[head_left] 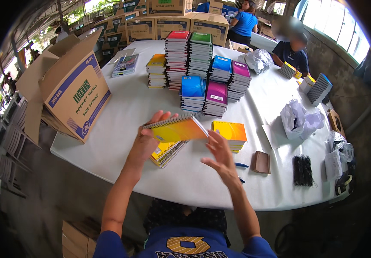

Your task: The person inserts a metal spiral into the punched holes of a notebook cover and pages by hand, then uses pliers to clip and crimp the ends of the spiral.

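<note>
A yellow-orange spiral notebook is raised over the table, tilted, with its wire binding along the upper edge. My left hand grips it at its left end. Close to its right end is my right hand, fingers spread and thumb apart; whether the fingertips touch the cover I cannot tell. Beneath the raised notebook lies a small pile of yellow spiral notebooks, partly hidden by my left hand and the notebook. Just beyond my right hand stands another stack of yellow-orange notebooks.
Tall stacks of red, green, blue and magenta notebooks stand ahead. An open carton is at left. On the right are a brown block-like object, black wire coils and plastic bags. Two people are beyond.
</note>
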A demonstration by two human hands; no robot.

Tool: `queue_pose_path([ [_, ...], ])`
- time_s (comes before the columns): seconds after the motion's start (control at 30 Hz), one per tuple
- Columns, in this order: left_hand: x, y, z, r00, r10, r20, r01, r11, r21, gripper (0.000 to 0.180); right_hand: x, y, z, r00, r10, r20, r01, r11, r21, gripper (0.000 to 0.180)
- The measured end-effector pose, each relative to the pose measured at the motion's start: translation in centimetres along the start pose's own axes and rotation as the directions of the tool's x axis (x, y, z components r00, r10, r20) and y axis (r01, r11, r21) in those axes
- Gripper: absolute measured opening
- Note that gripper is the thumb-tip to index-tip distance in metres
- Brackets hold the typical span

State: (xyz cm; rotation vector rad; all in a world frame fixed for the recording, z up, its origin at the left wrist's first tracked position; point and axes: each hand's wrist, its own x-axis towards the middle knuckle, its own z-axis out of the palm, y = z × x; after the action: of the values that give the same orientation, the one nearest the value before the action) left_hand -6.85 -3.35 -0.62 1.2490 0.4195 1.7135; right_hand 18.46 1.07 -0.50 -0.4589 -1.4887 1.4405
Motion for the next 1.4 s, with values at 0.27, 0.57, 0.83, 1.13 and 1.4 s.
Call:
queue_pose_path([
  [0.27, 2.1, 3.1, -2.1, 0.879, -0.23, -0.418, 0.327, 0.928, 0.177, 0.094, 6.0, -0.1, 7.2, 0.927, -0.368, 0.075, 0.366, 0.841, -0.398, 0.04],
  [0.57, -0.5, 0.8, -6.3, 0.711, -0.593, -0.377, 0.692, 0.498, 0.522, 0.065, 4.6, 3.1, -3.4, 0.943, -0.263, 0.202, 0.31, 0.485, -0.817, 0.033],
  [0.83, 2.2, -0.4, -7.0, 0.795, -0.484, -0.365, 0.535, 0.275, 0.799, 0.045, 6.9, 4.5, -16.6, 0.906, 0.069, -0.417, -0.414, 0.347, -0.842, 0.041],
  [1.13, 2.4, -2.0, 3.8, 0.986, -0.092, -0.142, 0.117, -0.238, 0.964, 0.077, 6.5, 3.2, -19.2, 0.891, -0.001, -0.454, -0.372, 0.572, -0.731, 0.03],
  [1.4, -4.9, -7.8, 10.1, 0.908, -0.336, -0.252, 0.383, 0.907, 0.173, 0.102, -6.5, 2.5, -7.8, 0.956, 0.246, -0.16, -0.262, 0.961, -0.09, 0.02],
])
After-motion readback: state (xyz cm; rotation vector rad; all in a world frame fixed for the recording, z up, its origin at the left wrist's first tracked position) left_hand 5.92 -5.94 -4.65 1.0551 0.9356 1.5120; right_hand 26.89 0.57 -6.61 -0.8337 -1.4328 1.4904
